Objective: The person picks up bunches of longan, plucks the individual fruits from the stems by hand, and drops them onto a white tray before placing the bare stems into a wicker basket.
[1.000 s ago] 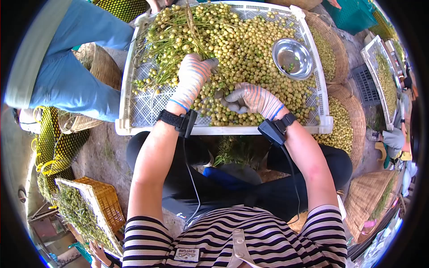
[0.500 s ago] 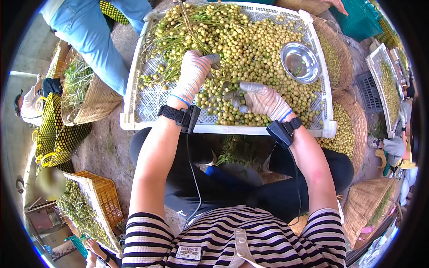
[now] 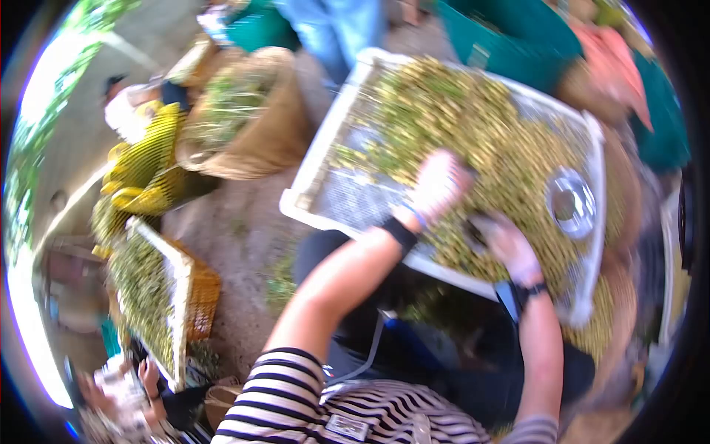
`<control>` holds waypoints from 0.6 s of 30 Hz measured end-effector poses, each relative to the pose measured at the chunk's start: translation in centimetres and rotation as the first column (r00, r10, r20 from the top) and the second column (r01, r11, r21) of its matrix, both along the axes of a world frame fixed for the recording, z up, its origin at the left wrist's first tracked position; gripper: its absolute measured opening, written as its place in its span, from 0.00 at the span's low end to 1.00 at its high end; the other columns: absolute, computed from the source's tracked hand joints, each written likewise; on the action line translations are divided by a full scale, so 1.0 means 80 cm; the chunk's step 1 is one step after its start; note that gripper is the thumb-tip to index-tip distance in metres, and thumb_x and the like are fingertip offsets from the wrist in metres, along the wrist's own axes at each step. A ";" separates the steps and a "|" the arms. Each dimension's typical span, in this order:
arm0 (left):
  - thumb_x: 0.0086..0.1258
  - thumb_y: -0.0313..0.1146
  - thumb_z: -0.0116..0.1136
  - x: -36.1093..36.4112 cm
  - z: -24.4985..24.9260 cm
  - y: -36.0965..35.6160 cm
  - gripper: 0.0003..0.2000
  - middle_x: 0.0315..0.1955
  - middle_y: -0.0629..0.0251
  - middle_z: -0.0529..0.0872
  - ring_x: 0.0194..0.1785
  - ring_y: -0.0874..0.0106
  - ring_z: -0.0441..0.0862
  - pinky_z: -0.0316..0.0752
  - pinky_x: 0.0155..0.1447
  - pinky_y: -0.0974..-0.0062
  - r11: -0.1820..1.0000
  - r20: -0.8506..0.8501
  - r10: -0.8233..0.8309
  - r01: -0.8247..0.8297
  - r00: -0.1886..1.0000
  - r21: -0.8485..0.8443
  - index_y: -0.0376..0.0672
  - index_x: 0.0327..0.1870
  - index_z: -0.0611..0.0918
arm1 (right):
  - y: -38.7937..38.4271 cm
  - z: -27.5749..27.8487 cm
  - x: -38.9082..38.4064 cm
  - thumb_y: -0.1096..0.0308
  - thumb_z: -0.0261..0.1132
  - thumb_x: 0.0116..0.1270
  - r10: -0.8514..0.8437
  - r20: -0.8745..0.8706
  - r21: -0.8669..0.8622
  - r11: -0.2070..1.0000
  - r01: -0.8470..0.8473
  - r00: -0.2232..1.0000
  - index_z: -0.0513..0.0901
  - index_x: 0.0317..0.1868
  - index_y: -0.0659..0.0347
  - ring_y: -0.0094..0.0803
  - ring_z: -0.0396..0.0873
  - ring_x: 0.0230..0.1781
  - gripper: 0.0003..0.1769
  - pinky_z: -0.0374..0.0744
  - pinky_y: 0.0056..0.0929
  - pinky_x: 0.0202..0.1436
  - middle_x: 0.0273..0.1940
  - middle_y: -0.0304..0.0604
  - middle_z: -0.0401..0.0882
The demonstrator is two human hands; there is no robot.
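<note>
**Concrete yard in a blur, both hands down in the fruit tray**

Far left of frame: yellow mesh bags (image 3: 140, 181) slumped on the ground, woven basket (image 3: 248, 129) of stalks just to their right. Lower left: yellow crate (image 3: 198, 300) topped with green fruit, somebody else's hands (image 3: 122, 385) busy below it at the bottom edge.

Centre now: white tray (image 3: 347, 196) lying slantwise across the view, just beyond the knees. Gloved left hand (image 3: 440, 185) pressed into the fruit heap (image 3: 488, 140) mid-tray, too smeared to tell whether clenched on stalks or lying slack. Just right and lower, right hand (image 3: 509, 246) also on the heap, something dark beside the fingers, grip equally unreadable. Further right, metal bowl (image 3: 571, 201) sitting on the fruit near the tray's right end. Upper right corner: teal crate (image 3: 518, 37).

Well along, by the look of it: most of the tray apparently loose fruit, with a greener, stalkier patch toward its upper left seemingly not yet pulled apart. No certainty in this blur.

Against half a second ago: view swung hard left and tilted, tray pushed from top centre toward upper right, sharpness gone. Hands much where they were on the heap, bowl unmoved, lower-left crate far more in view.
</note>
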State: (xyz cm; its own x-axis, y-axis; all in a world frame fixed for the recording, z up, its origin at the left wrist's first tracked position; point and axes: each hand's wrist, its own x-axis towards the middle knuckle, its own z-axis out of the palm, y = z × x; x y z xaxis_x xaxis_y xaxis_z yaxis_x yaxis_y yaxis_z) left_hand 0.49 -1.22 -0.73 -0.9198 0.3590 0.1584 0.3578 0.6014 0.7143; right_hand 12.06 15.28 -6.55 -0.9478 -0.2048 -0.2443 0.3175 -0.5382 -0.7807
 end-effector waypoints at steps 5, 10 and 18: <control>0.49 0.39 0.61 0.004 0.021 0.012 0.14 0.22 0.46 0.80 0.28 0.55 0.81 0.75 0.36 0.63 0.983 0.203 0.181 -0.172 0.962 -0.061 0.35 0.26 0.82 | -0.009 0.004 -0.029 0.68 0.58 0.58 0.166 0.164 0.203 0.959 -0.198 0.972 0.76 0.41 0.69 0.25 0.68 0.18 0.14 0.64 0.21 0.18 0.22 0.40 0.71; 0.51 0.41 0.61 0.001 0.022 0.014 0.16 0.18 0.46 0.78 0.26 0.53 0.80 0.74 0.34 0.61 0.987 0.221 0.139 -0.117 0.965 -0.112 0.34 0.24 0.81 | -0.010 0.020 -0.019 0.63 0.62 0.58 0.150 0.217 -0.049 0.989 -0.143 0.965 0.77 0.39 0.67 0.25 0.69 0.18 0.15 0.64 0.19 0.18 0.23 0.39 0.72; 0.51 0.42 0.63 0.001 0.031 0.008 0.15 0.20 0.48 0.80 0.29 0.54 0.80 0.74 0.35 0.62 0.986 0.228 0.163 -0.154 0.960 -0.057 0.35 0.25 0.82 | -0.002 0.017 -0.021 0.52 0.63 0.59 0.161 0.189 0.254 0.945 -0.206 0.969 0.78 0.36 0.62 0.21 0.67 0.15 0.19 0.62 0.17 0.15 0.23 0.37 0.73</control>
State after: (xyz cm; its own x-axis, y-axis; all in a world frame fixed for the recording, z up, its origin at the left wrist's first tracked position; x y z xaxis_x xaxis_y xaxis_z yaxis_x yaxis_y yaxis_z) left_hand 0.59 -0.54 1.72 -0.9753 0.2073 -0.0766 0.0832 0.6656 0.7417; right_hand 10.36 15.08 -5.17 -0.8425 -0.2765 -0.4624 0.5259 -0.2355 -0.8173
